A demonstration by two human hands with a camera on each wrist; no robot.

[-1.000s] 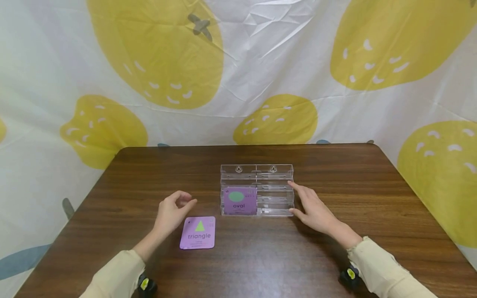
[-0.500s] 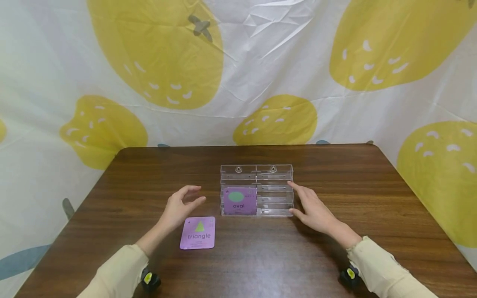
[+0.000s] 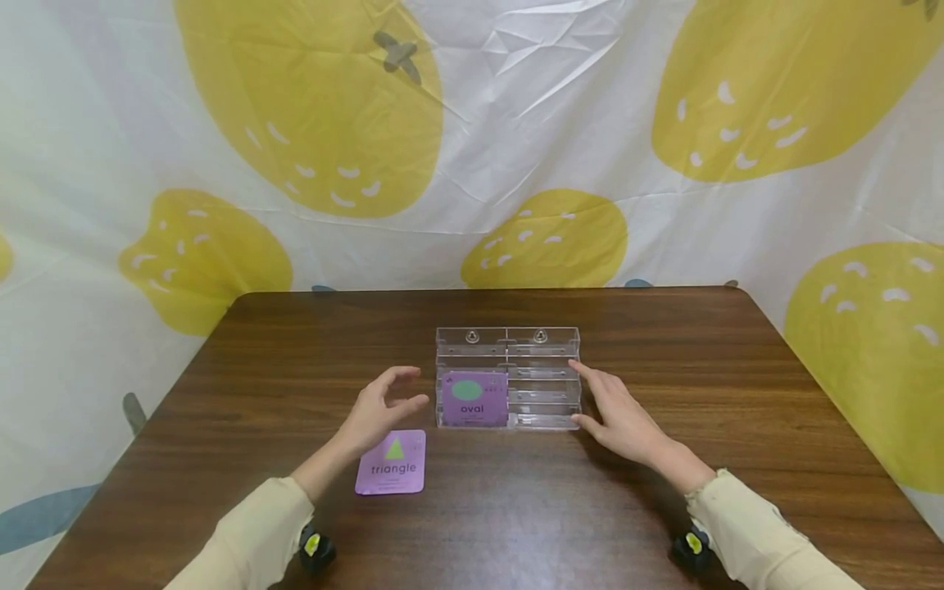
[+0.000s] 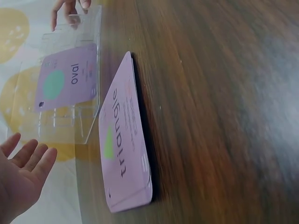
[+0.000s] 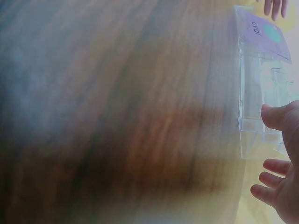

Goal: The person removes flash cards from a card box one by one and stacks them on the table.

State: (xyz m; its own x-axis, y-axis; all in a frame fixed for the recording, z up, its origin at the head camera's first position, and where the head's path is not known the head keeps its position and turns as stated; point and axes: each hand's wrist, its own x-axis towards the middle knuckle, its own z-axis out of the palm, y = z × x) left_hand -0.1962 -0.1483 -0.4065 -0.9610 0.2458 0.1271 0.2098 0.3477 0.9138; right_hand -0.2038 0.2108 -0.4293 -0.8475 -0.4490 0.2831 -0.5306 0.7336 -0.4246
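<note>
Shifted toward the right edge of the worktop (image 3: 546,516), the left grip (image 3: 376,415) gapes empty near the rack (image 3: 542,374), likely light, stiff, slick, best held by its ends, with the right grip (image 3: 621,416) wide at one.

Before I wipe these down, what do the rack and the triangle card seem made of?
The rack looks like clear, glossy plastic, probably acrylic: the table shows through and edges catch light. The triangle card looks like smooth cardstock: flat, crisply printed; I can't tell if it's laminated.
</note>
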